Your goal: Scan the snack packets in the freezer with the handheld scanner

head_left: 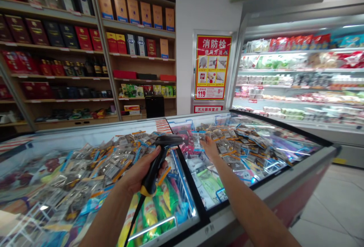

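My left hand [142,169] is wrapped round the handle of a black and yellow barcode scanner [169,140], its head pointing right and its cable hanging down. My right hand [209,149] reaches forward over the freezer and pinches a small plastic packet [198,141] with blue edges and a white label. Beside that hand, a heap of similar packets with brown contents [244,142] lies on the right freezer lid. Another heap of packets [110,163] spreads under and left of the scanner. Fine print on the packets is too small to read.
A chest freezer [284,184] with black-framed glass tops stands before me, yellow and green bags [150,213] inside. Shelves of boxed bottles [65,49] line the back left. A red fire-hydrant sign [210,66] hangs mid-wall. An open refrigerated display [298,76] fills the right.
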Motion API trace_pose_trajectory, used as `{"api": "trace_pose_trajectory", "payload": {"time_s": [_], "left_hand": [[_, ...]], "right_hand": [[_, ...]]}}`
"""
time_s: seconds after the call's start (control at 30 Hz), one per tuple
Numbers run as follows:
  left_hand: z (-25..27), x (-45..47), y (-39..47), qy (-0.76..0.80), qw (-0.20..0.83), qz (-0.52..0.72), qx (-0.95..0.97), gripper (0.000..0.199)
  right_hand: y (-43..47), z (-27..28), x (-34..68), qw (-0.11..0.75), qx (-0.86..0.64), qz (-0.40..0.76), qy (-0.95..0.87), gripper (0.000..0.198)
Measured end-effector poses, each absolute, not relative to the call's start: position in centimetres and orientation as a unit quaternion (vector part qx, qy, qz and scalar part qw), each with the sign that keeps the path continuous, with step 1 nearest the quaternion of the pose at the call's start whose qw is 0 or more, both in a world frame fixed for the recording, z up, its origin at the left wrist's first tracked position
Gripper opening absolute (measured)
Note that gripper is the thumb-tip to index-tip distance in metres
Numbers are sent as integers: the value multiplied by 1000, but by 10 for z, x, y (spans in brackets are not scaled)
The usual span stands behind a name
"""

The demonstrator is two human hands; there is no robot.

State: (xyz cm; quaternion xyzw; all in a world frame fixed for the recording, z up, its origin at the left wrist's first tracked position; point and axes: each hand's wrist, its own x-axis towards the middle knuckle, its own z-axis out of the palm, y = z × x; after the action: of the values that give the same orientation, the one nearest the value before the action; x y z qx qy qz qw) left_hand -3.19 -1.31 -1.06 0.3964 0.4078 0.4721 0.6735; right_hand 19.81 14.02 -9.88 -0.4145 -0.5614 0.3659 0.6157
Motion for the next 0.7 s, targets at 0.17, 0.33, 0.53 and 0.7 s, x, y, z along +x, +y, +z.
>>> {"api": "trace_pose_trajectory", "payload": {"time_s": [0.17, 0.33, 0.53, 0.7], "left_hand": [[-8, -32, -14, 400, 679, 473, 394, 34], [-7, -31, -14, 397, 680, 472, 397, 30], [-7, -29, -11, 437, 636, 473, 425, 32], [0, -23, -4, 458, 592, 457, 480, 35]], "right_hand": [[135, -93, 199, 608, -457, 285, -583, 23], [136, -95, 199, 596, -469, 257, -599, 23], [145, -104, 199, 594, -454, 277, -604, 24], [149, -107, 197, 616, -438, 310, -577, 25]]}}
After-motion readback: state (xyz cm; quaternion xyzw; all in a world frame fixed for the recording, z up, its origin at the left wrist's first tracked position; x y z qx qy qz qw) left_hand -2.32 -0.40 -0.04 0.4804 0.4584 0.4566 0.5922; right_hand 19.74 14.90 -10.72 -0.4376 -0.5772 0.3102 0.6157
